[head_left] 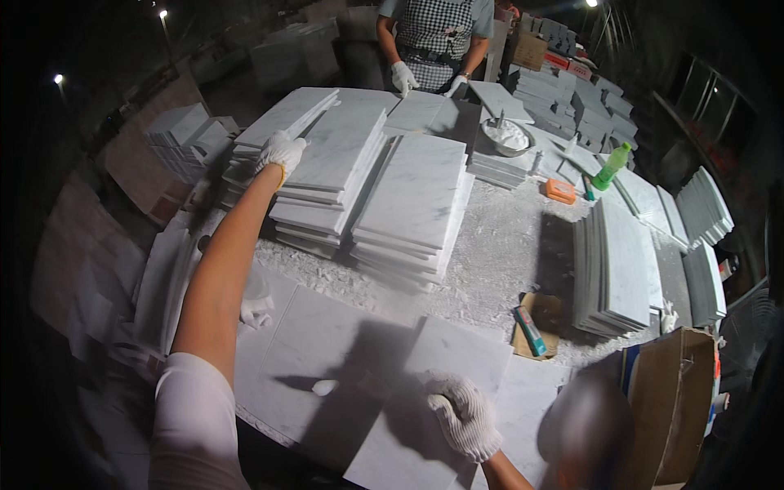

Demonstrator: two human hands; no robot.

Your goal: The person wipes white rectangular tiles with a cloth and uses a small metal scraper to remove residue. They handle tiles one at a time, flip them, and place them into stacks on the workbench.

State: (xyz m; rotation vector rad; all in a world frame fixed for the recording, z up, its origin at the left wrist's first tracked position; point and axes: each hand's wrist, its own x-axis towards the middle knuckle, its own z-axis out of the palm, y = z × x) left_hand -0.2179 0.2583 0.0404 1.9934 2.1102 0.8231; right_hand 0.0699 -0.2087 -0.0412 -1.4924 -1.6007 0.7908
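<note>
A dusty white work table [498, 237] is standing in dim surroundings, with a person in a checked apron [433, 37] standing at its far side. The gloved left hand [283, 155] is reaching to the near end of the far-left tile stack [282, 114]; its fingers are bending, but whether they are gripping a tile I cannot tell. The gloved right hand [464, 418] is curling half closed over the near tile [465, 343], which is lying below it and stretching out to its far and left sides; whether that hand is holding anything I cannot tell. A green bottle [611, 166] is standing far right
</note>
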